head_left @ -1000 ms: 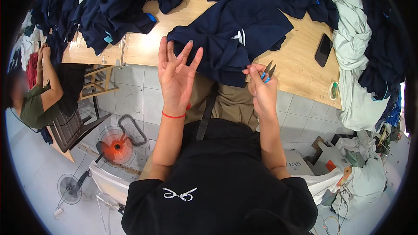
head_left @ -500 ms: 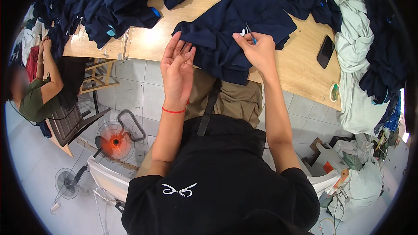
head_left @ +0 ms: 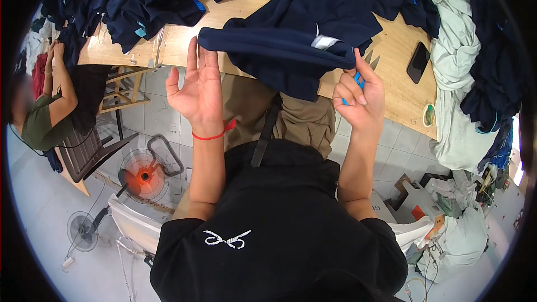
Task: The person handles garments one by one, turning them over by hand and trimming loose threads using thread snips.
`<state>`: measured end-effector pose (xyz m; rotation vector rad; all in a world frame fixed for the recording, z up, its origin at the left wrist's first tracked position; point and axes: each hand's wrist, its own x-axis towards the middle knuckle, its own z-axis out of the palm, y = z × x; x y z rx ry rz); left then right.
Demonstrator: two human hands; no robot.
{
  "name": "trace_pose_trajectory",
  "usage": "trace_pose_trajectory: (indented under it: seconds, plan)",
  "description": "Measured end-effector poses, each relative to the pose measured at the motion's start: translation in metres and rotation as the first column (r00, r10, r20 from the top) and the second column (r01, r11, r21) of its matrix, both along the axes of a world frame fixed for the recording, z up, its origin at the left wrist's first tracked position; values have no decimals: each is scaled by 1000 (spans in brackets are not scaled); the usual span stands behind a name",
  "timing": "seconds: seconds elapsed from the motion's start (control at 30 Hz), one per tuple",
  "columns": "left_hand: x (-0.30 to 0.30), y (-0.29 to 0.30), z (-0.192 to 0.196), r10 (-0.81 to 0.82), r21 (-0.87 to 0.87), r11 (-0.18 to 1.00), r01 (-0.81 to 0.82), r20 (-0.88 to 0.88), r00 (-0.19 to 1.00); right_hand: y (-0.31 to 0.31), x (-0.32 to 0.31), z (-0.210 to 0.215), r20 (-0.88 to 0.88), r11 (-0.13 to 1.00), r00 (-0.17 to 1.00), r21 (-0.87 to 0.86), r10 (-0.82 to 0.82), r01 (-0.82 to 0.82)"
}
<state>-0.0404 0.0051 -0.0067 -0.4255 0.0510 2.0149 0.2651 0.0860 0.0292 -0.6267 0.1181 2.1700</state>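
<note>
Left hand (head_left: 198, 89) spread open, fingertips under navy garment (head_left: 285, 45); right hand (head_left: 361, 95) grips small blue-handled snips (head_left: 358, 81).
Garment drapes folded over the desk (head_left: 386, 72) edge, white label showing.

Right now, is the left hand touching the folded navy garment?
Touching. The head view shows the left hand open, palm up, its fingertips meeting the left end of the navy garment.

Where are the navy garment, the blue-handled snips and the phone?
navy garment (head_left: 291, 50), head view, middle of the folded cloth.
blue-handled snips (head_left: 358, 80), head view, blue handle above the right hand's fingers.
phone (head_left: 418, 62), head view, centre of its dark face.
</note>
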Motion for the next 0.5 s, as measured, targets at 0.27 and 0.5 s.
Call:
trace_pose_trajectory:
  seconds: [0.27,0.5]
  plan:
    - [-9,-4,6,-53,64,997,47,83,995,-9,10,4,-45,985,998,-167,-47,39]
    - [-11,-9,-12,-219,-54,976,212,-230,948,-26,-5,29,350,943,935,325,-51,-70]
